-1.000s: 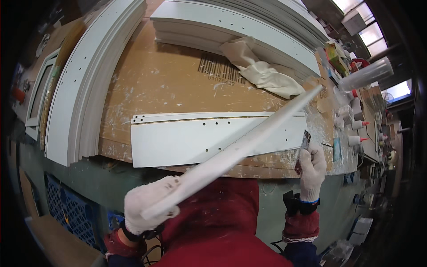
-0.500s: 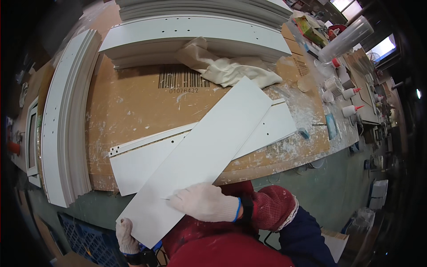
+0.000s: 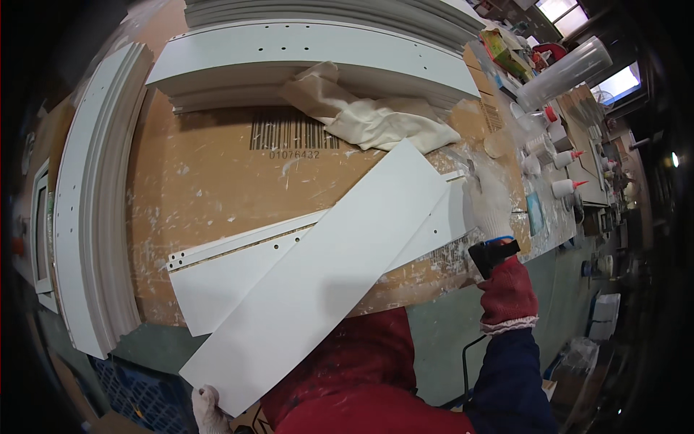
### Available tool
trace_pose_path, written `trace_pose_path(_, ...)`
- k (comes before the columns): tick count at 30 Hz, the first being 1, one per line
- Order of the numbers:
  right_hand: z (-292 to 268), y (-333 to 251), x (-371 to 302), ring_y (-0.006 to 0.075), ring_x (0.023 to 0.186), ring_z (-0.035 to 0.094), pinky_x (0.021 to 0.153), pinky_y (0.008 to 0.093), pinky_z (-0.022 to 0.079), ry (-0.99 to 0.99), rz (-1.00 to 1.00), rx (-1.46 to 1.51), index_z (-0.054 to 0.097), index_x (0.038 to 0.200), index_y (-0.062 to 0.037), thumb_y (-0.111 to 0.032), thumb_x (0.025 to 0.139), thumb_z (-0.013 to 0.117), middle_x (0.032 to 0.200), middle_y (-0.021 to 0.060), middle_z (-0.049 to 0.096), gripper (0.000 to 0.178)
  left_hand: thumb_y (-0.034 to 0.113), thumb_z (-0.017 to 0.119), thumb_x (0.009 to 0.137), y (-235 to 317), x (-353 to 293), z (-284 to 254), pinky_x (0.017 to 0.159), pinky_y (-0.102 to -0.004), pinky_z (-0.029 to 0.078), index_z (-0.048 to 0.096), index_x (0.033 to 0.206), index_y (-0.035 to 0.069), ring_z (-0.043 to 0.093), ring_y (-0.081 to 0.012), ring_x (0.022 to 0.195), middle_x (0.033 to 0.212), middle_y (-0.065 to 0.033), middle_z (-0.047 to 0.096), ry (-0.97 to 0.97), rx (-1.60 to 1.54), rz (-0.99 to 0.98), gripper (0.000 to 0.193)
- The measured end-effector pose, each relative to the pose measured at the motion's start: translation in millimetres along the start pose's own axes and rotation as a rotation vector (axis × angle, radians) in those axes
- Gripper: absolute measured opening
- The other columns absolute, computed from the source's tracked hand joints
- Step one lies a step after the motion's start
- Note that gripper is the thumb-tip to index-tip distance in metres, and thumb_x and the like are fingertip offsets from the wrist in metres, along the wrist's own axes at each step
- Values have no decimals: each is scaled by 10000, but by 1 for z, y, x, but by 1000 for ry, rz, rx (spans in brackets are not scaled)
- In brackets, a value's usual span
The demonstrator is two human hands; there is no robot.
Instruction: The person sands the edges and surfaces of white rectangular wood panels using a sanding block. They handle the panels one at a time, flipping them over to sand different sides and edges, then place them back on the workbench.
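Observation:
A long plain white panel (image 3: 318,267) lies slantwise over the bench's front edge, across another white panel (image 3: 238,278) that has small holes and a grooved edge. My left hand (image 3: 210,411), in a white knit glove, is closed on the near left corner of the upper panel. My right hand (image 3: 491,199), gloved too, is over the bench by the right end of the lower panel. Its fingers point away from me and are blurred, so any thing in them cannot be made out. A crumpled cream cloth (image 3: 383,119) lies just beyond the upper panel's far end.
Stacked white panels stand at the back (image 3: 311,54) and left (image 3: 90,202) of the cardboard-covered bench (image 3: 202,181). White bottles with red tips (image 3: 564,188), a clear plastic roll (image 3: 564,72) and a blue flat piece (image 3: 536,211) sit at the right. A blue crate (image 3: 137,394) is below left.
My right hand has left the near part of the upper panel, where a thin pointed thing showed at its fingers, and moved far right. My left hand stays on the corner.

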State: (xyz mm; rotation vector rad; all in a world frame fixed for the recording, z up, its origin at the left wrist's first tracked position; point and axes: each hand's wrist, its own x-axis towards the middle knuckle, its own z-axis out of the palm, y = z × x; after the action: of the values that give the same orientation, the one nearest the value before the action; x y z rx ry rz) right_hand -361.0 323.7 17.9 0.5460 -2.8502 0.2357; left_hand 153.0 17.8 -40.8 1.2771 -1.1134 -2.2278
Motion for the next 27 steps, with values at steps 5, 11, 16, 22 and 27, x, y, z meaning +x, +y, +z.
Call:
trace_pose_path(5,-4,-64,-30,375,797,622,695,443,477,-142,-290,376,613,982,-38,-205,883,583,855,193,638,196,241,648,887,15,-16,30,830,-403,538,528,1215,-83,652,-303,929,1099,-206,629,22,-46,-110,476)
trace_pose_path(11,7,-40,5,384,801,608,690,465,476,-128,-162,140,574,925,-58,-241,906,553,873,168,631,185,267,650,901,-8,8,-4,685,-352,612,489,1076,-80,687,-248,808,961,-168,625,190,202,4,420)
trace_pose_path(16,8,-56,23,396,819,605,697,456,464,-164,-214,40,567,958,-34,-223,915,546,864,206,620,195,87,581,836,15,14,35,669,-350,605,525,1014,-79,684,-256,763,895,-170,626,118,156,-75,249)
trace_pose_path(22,14,-94,23,402,836,605,710,466,464,-221,-300,93,563,953,-28,-227,925,533,874,209,619,203,111,737,771,23,27,68,413,-442,591,529,969,-157,663,-313,579,783,-206,621,-70,5,-115,392)
trace_pose_path(27,9,-83,34,396,850,621,735,479,480,-327,-412,152,567,983,-38,-246,931,511,893,205,641,221,84,625,756,32,20,75,593,-275,554,568,1004,-83,640,-152,649,780,-67,614,10,116,-152,304)
